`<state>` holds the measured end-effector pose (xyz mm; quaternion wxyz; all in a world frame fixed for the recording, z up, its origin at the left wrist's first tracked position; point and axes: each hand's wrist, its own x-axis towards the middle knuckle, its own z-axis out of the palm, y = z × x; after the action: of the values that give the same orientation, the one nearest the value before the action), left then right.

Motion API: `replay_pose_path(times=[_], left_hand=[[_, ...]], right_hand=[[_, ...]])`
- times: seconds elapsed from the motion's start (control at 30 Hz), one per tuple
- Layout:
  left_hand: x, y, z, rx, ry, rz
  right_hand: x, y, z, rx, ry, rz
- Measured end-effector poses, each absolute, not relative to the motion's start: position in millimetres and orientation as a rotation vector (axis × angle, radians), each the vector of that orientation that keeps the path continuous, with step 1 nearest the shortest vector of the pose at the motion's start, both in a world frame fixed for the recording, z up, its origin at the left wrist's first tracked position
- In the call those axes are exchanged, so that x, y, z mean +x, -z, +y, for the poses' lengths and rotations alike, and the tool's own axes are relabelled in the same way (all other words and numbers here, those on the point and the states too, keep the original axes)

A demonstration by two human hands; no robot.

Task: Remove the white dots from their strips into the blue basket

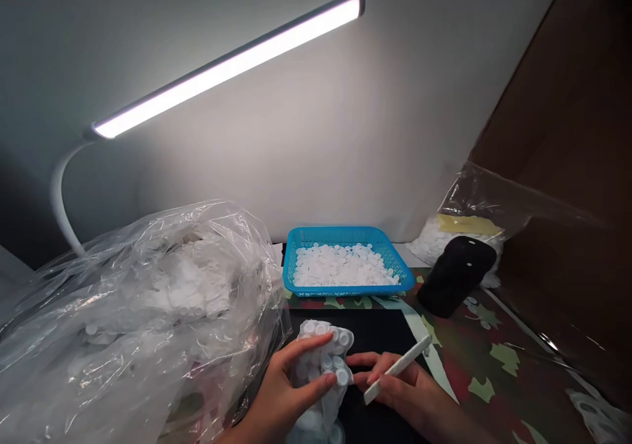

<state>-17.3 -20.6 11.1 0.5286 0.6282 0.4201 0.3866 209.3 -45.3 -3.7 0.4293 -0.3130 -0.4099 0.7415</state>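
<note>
While the left hand [279,401] holds it, a clear sheet of small white round pieces [320,371] lies low in the middle of the view, over a black mat [375,331]. The bottom of the sheet runs out of the picture. The left fingers [306,350] are spread apart and lie across the top of the sheet, and the left thumb [316,388] presses on its front. The right hand [407,391] is just beside the sheet, with its fingers curled together and clamped on a flat white stick [399,367]. One right fingertip comes very near the edge of the sheet, but I cannot tell if it touches.

Past the mat, a blue mesh basket [336,232] holds a heap of loose white round pieces [340,266]. A big clear plastic bag [148,312] full of more white pieces sits to the left of the hands and basket. The mat lies on a cloth with a green and red camouflage print [494,365]. On the cloth to the right of the basket stands a black rounded thing [457,276], and I cannot tell what it is. Behind it is a small clear bag with a yellow label [469,224]. A brown cardboard box [557,101] stands at the right. A long bright lamp [227,65] on a white bendy neck [60,194] shines on the white wall [247,167].
</note>
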Motion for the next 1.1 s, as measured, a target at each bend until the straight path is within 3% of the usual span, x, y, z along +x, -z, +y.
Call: replay_pose_path(times=[0.4, 0.57, 0.8, 1.1], left_hand=[[-17.2, -12.1, -21.0, 1.559, -0.91, 0.951], [-17.2, -17.6, -21.5, 1.591, -0.847, 0.922], [-16.2, -19.8, -22.5, 1.659, -0.821, 0.895], [-14.6, -15.7, -23.5, 1.778, -0.827, 0.904]], right_hand=[[210.8, 3.8, -46.9, -0.798, -1.732, -1.269], [206.3, -2.4, -49.6, -0.937, -1.44, -1.324], [209.2, -18.7, -59.1, -1.143, -0.727, -1.681], [206.4, -16.1, -65.1, -0.941, -0.58, -2.001]])
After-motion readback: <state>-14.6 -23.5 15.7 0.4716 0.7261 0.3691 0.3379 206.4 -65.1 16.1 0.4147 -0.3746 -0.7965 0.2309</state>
